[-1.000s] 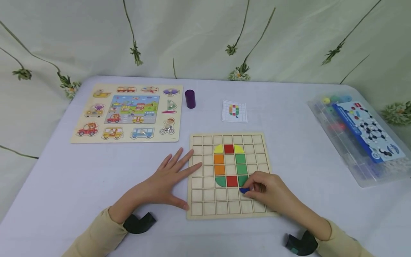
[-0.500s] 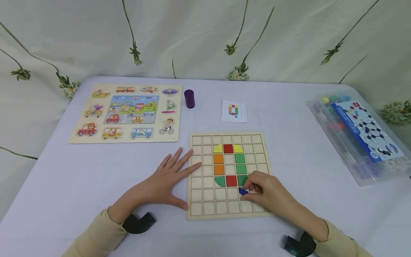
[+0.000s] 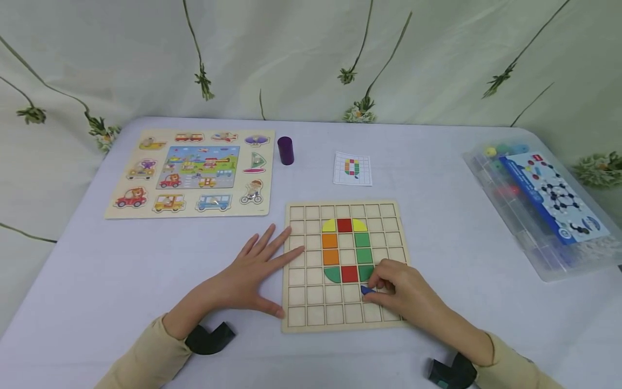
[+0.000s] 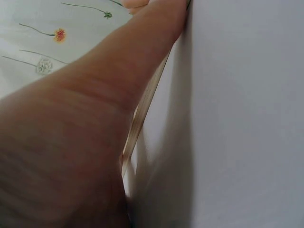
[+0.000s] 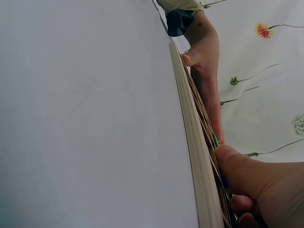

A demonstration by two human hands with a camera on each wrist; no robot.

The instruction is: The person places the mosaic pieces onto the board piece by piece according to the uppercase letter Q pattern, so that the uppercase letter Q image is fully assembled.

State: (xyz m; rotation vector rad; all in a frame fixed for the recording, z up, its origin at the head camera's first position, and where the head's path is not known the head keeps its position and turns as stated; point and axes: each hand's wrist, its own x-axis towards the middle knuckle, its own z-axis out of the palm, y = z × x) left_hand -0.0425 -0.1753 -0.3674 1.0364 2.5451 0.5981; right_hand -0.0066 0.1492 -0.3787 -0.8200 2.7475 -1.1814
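A wooden grid board [image 3: 316, 314] lies on the table with coloured tiles set in a ring: yellow corners, red squares [image 3: 349, 274], orange squares [image 3: 330, 256] and green pieces [image 3: 363, 255]. My right hand [image 3: 408, 289] pinches a small blue tile [image 3: 366, 290] between thumb and fingers, at the cell below the lower right green piece. Part of that tile is hidden by the fingers. With fingers spread, my left hand [image 3: 248, 275] rests at the board's left edge, fingertips on the grid. In the right wrist view the thumb [image 5: 232, 161] presses close over the board's cells.
A pattern card [image 3: 352, 168] lies behind the board. A purple cylinder [image 3: 285, 151] stands beside a vehicle picture puzzle [image 3: 194, 208] at the back left. A clear plastic case [image 3: 539, 256] with a blue printed booklet [image 3: 554, 197] lies at the right.
My right thumb and fingers have shifted slightly around the blue tile, which has tilted and moved a little left and down. The left hand keeps its place.
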